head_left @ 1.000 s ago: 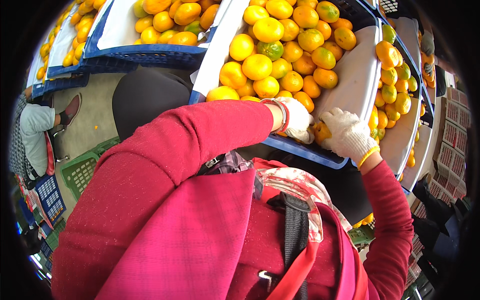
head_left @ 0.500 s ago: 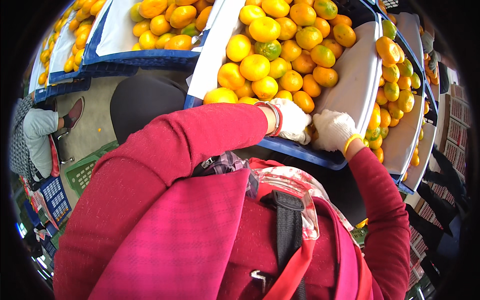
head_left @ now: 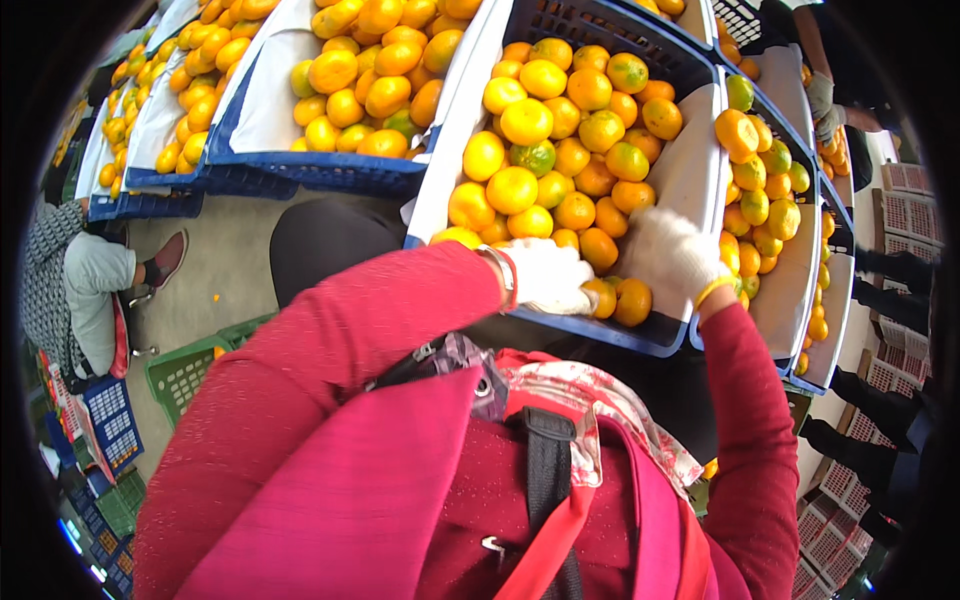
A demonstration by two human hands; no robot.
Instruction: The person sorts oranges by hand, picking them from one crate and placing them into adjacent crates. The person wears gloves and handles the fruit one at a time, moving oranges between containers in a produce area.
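Observation:
My left hand, in a white knit glove, reaches over the front rim of a blue crate. Its fingers curl against an orange mandarin at the crate's front. Another mandarin lies just right of that one. My right hand, gloved too, is over the crate's right side, beside the white liner. Motion smears its fingers, so I cannot make out whether they hold anything. Orange and greenish mandarins are heaped behind both hands.
Lined crates of mandarins stand left and right. A green crate sits on the floor at left, near a seated person's leg. At far right, another person's gloved hands reach into crates; pale slatted crates stand beyond.
My hands have parted: the right moved up and blurred, the left shifted slightly left. Two mandarins now show at the crate's front where the hands were. The view has shifted a little.

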